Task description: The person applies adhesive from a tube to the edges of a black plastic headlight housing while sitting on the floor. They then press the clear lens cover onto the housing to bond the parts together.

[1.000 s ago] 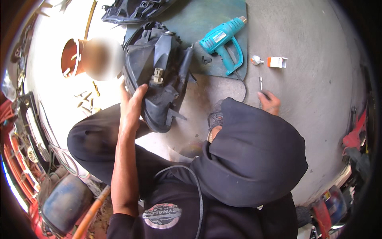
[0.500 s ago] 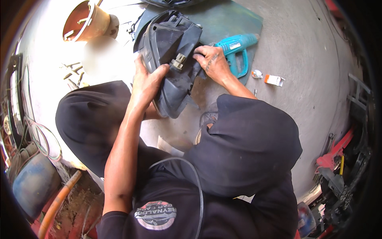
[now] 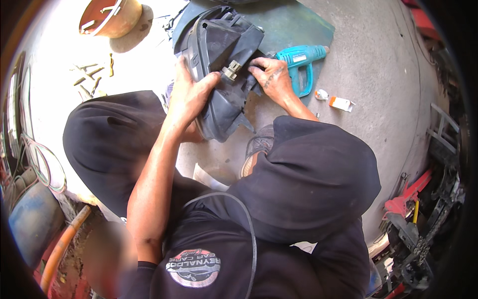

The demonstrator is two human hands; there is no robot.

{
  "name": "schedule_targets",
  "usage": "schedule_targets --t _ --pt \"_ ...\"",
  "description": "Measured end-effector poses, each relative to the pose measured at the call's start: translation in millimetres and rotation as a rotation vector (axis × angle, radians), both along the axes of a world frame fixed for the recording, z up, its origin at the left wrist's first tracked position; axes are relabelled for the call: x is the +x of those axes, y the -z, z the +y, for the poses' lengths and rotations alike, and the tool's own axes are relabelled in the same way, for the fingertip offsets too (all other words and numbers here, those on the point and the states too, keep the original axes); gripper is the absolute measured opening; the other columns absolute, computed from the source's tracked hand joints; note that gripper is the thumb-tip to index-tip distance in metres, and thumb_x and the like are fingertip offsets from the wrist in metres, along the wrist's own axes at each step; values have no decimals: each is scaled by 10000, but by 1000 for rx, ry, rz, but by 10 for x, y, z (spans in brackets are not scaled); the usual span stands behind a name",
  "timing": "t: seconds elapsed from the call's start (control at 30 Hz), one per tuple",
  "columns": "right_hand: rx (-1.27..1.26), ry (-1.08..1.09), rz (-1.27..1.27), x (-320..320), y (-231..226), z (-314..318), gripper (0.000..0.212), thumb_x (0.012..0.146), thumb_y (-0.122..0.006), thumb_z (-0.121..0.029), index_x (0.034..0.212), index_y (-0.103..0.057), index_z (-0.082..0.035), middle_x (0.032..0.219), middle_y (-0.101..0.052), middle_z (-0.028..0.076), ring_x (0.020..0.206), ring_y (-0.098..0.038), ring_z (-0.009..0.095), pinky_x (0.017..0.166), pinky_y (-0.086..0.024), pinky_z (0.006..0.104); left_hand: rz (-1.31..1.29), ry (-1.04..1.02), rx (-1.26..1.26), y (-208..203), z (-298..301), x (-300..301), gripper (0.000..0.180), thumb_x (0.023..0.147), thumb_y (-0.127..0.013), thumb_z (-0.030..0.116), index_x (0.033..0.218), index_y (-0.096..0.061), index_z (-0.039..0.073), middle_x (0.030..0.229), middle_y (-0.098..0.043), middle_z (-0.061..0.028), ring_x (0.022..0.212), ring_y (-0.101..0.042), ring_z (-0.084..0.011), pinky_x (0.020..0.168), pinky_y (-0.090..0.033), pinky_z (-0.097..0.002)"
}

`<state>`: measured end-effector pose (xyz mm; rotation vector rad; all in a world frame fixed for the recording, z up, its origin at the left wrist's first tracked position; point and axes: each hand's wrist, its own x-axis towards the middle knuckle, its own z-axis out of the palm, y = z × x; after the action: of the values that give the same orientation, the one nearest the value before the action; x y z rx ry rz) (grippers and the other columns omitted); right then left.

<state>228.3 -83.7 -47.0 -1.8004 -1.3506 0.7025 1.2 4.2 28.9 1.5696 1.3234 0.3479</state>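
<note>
We have the dark plastic housing (image 3: 219, 112) in front of our spread knees, tilted over the concrete floor (image 3: 368, 74) and the near edge of a green board (image 3: 279, 25); we cannot tell whether it rests on anything. Our left hand (image 3: 191, 97) grips its left side, thumb on the upper face near a pale fitting (image 3: 231, 70), fingers wrapped around the rim and partly hidden. Our right hand (image 3: 274, 79) is at the opposite edge, thumb and fingers drawn together, though we cannot tell what, if anything, they pinch. To work well here, we do best to let the left hand bear the load, press lightly with the right, and spare the thin tabs and the fitting any sideways strain. The teal heat gun (image 3: 298, 56) lies on the board just beyond our right hand, so we should mind that wrist. On the grey floor, a small bulb (image 3: 321, 94) sits just beside an orange and white box (image 3: 341, 104). Metal bits (image 3: 87, 74) lie scattered in strong light at the left, below a rust-red bucket (image 3: 122, 22), while hoses (image 3: 47, 169) and red metal parts (image 3: 408, 194) crowd the room's sides.
</note>
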Motion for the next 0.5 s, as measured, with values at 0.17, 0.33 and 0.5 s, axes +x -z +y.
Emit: schedule_targets --t 0.17,0.33,0.5 --pt "47 -51 -110 -13 -12 -32 175 889 -708 -65 1032 -755 24 879 -756 196 770 -744 239 711 -555 345 32 0 44 -8 -11 13 1081 801 -774 418 1550 -237 -147 1493 -434 -386 1400 -479 -437 1177 -371 -418" --pt "-44 -57 -45 -18 -90 -6 151 887 -703 -44 1015 -754 17 890 -755 198 777 -744 284 722 -560 357 15 20 28 -14 9 12 1083 799 -777 420 1539 -243 -161 1483 -444 -388 1394 -485 -437 1176 -372 -416" --pt "-44 -88 -84 -26 -38 -27 147 884 -709 -42 1014 -752 12 886 -748 199 775 -741 298 723 -560 358 16 14 34 23 7 0 1080 802 -774 418 1538 -239 -166 1483 -445 -387 1394 -485 -438 1176 -371 -416"
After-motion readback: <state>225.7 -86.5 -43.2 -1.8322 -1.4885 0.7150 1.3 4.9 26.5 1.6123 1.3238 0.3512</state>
